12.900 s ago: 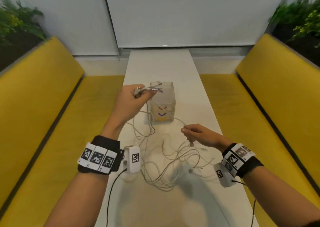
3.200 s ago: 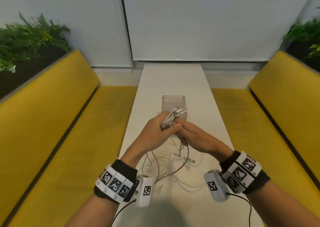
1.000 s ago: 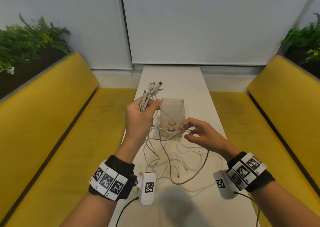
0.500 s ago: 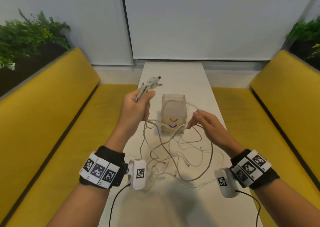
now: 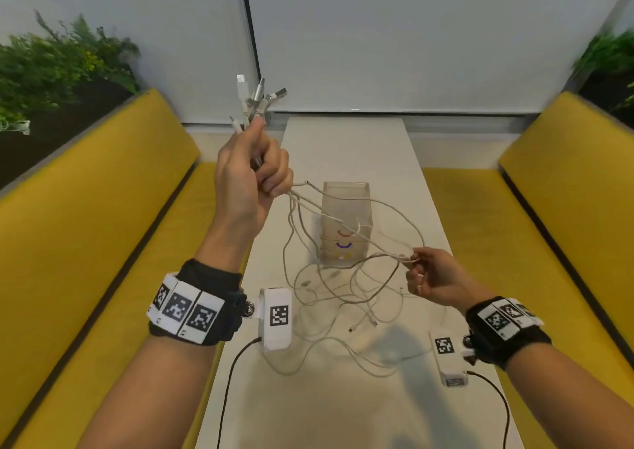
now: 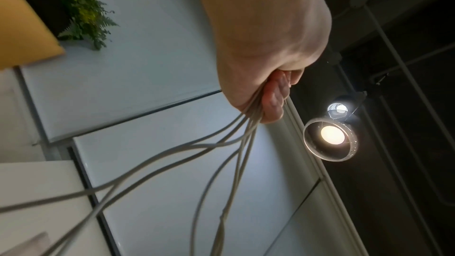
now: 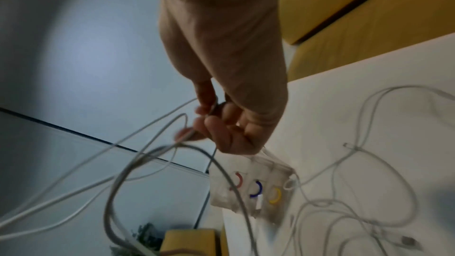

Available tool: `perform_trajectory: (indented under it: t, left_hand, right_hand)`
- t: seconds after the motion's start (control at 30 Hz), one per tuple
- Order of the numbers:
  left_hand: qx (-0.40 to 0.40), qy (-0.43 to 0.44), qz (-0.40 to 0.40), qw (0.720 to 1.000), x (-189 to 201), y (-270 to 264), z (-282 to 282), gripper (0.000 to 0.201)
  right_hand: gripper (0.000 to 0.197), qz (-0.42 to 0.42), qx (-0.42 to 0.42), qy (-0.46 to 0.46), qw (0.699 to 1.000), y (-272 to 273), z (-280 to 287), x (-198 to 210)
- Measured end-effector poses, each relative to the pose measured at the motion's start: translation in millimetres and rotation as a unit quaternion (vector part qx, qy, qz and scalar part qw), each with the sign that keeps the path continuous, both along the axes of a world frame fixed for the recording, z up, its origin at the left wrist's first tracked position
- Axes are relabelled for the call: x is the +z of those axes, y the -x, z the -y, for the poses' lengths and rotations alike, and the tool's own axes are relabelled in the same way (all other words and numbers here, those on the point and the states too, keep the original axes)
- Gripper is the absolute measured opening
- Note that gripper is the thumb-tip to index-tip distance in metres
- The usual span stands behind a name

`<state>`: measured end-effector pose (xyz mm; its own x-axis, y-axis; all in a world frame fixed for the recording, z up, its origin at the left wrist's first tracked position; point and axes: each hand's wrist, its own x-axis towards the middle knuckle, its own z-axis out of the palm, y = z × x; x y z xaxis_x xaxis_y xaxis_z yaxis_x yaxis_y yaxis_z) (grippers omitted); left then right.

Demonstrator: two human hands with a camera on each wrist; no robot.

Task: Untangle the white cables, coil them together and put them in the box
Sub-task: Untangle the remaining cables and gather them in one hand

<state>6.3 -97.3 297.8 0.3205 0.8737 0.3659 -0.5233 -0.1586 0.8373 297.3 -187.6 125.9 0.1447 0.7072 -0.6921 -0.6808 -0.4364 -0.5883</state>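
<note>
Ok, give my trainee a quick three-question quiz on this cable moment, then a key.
1. True or false: the white cables are already coiled inside the box.
2. Which hand grips the bunch of connector ends raised above the table?
A. left hand
B. right hand
C. neither
3. Fill in: the right hand pinches cable strands to the ____ of the box, in the head view.

Key:
1. False; loops lie tangled on the table.
2. A.
3. Right.
</note>
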Motion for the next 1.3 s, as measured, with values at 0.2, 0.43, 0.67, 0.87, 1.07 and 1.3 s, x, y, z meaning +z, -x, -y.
perform_trajectory:
  t: [0.2,0.43,0.67,0.87,1.07,1.3]
  left_hand:
    - [0.012,0.014,-0.067,0.998,-25.7,-12.7,-5.1,0.043]
    - [0.044,0.024,-0.140,0.989,-61.1,-27.3,-14.1,0.038]
    - [0.074,0.031,-0.158,0.984,-62.5,-19.4,-13.5,0.040]
    - [0.038,0.002,-0.201,0.979,-49.5,3.5,-16.8,0.045]
    - [0.026,0.045,-0.162,0.985,-52.3,8.3,-16.4,0.043]
    - [-0.024,0.086,-0.091,0.992,-57.9,0.3,-21.0,0.038]
  right_hand:
    - [0.050,0.011,0.111,-0.008,0.994,6.7,3.1,-15.9]
    - [0.014,0.406,0.376,0.062,0.831,26.4,7.0,-75.5]
    - [0.018,0.658,0.426,0.047,0.619,56.8,5.6,-168.4]
    - [0.023,0.700,0.408,0.057,0.584,62.5,-1.1,-184.0]
    - [0.018,0.663,0.226,-0.035,0.713,44.5,-2.1,-131.2]
    - [0.020,0.524,0.041,-0.261,0.809,29.2,-8.8,6.7]
